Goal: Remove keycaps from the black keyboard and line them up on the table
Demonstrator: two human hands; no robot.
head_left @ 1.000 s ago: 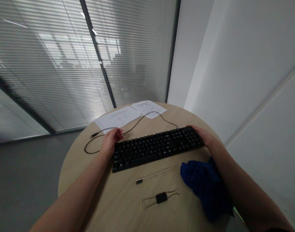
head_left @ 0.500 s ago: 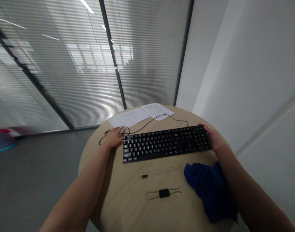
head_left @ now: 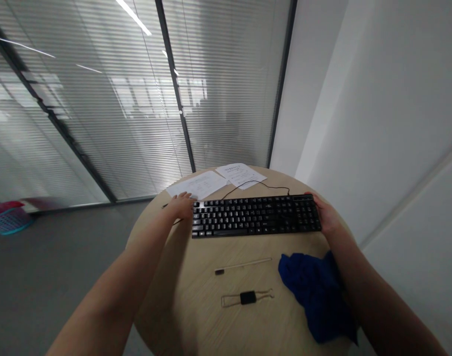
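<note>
A black computer keyboard spans the space between my two hands, its keys facing me. My right hand grips its right end, with the fingertips behind the far corner. At the left end, my left hand is closed against the edge; its thumb is hidden. Nearer to me on the table lie a thin stick-like brush with a dark head and a black piece with wire loops at both ends. A crumpled blue cloth lies beside my right forearm.
White printed sheets lie at the far side of the round wooden table. The thin black cable runs from the keyboard across them. A glass partition with blinds stands behind, a white wall at right, and a basket on the floor at left.
The keyboard's left end has swung up and away from me, so it sits more level in view. My left hand moved along with it, while the right keeps its grip.
</note>
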